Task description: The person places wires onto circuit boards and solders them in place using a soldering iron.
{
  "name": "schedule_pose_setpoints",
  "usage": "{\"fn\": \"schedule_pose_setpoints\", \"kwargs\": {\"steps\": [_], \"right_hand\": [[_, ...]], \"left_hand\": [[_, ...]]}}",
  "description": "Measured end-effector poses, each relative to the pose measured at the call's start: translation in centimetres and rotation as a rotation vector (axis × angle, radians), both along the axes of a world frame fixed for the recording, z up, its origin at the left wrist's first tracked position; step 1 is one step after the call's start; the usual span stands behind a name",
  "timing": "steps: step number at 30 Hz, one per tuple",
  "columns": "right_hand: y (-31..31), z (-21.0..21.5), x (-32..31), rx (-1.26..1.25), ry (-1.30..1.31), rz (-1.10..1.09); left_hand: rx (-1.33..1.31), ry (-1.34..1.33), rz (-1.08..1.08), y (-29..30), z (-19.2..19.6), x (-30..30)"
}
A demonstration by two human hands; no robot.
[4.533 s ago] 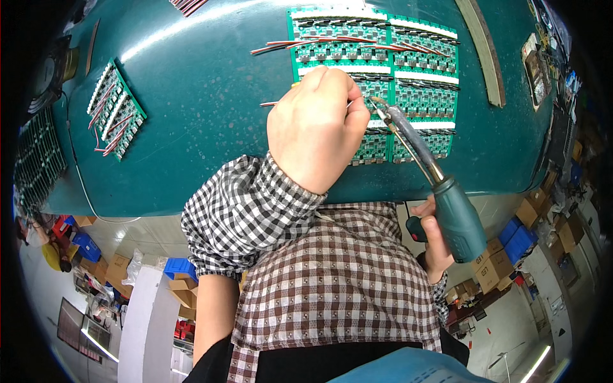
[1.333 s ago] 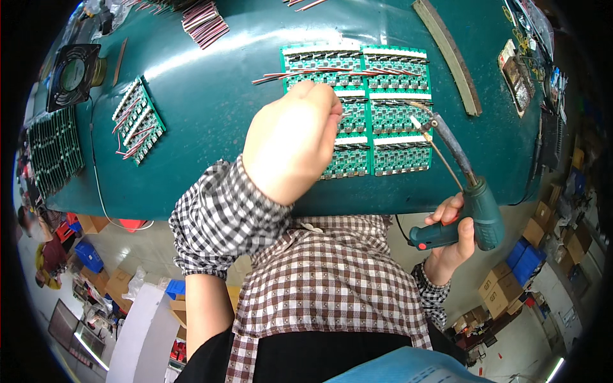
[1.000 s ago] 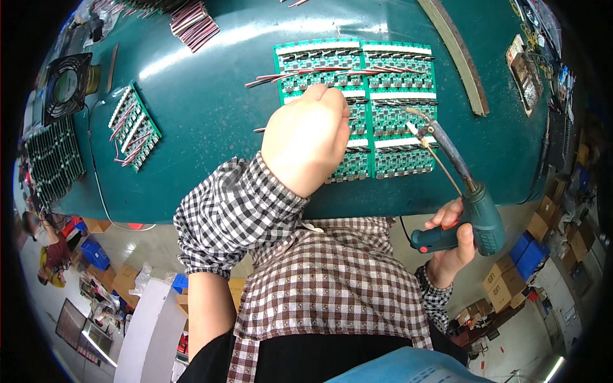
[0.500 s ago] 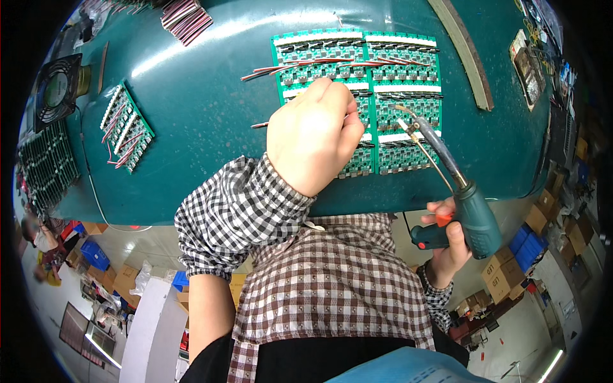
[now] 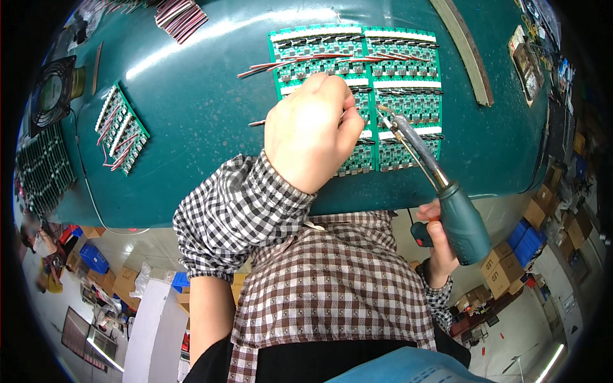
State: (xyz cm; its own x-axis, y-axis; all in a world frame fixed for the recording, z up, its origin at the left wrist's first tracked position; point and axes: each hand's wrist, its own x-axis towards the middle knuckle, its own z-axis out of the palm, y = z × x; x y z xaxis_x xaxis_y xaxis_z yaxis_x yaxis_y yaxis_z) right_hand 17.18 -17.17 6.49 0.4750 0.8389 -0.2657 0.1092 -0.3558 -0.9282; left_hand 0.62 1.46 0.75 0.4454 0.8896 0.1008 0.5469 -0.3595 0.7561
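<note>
Gripping the teal soldering iron (image 5: 461, 220) by its handle, the right hand (image 5: 439, 246) aims its tip at the green circuit-board panels (image 5: 408, 96), while the left hand (image 5: 313, 131), fingers curled, pins red wires (image 5: 281, 64) onto them. Should that tip wander, I judge it could burn the nearby fingers or bridge pads. I count one iron, two hands, two panels side by side at centre, and another wired board (image 5: 121, 127) farther left.
</note>
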Motion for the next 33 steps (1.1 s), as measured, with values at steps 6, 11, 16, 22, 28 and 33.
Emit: {"fn": "schedule_pose_setpoints", "kwargs": {"steps": [6, 11, 16, 22, 28, 33], "right_hand": [[-0.14, -0.44, 0.18, -0.006, -0.105, 0.061], [0.08, -0.42, -0.1, -0.011, -0.12, 0.066], [-0.1, -0.61, -0.08, -0.029, -0.134, 0.063], [0.17, -0.51, -0.48, -0.009, -0.121, 0.024], [0.05, -0.8, -0.16, -0.022, -0.183, 0.091], [0.33, -0.64, -0.51, -0.037, -0.203, 0.068]], "left_hand": [[-0.043, -0.011, -0.018, 0.11, 0.14, -0.14], [-0.039, -0.032, -0.022, 0.21, 0.17, -0.24], [-0.045, -0.03, -0.012, 0.23, 0.17, -0.04], [-0.033, -0.031, 0.0, 0.27, 0.25, -0.13], [-0.019, -0.033, 0.002, 0.12, 0.09, -0.01], [-0.022, -0.028, 0.007, 0.04, 0.06, 0.05]]}}
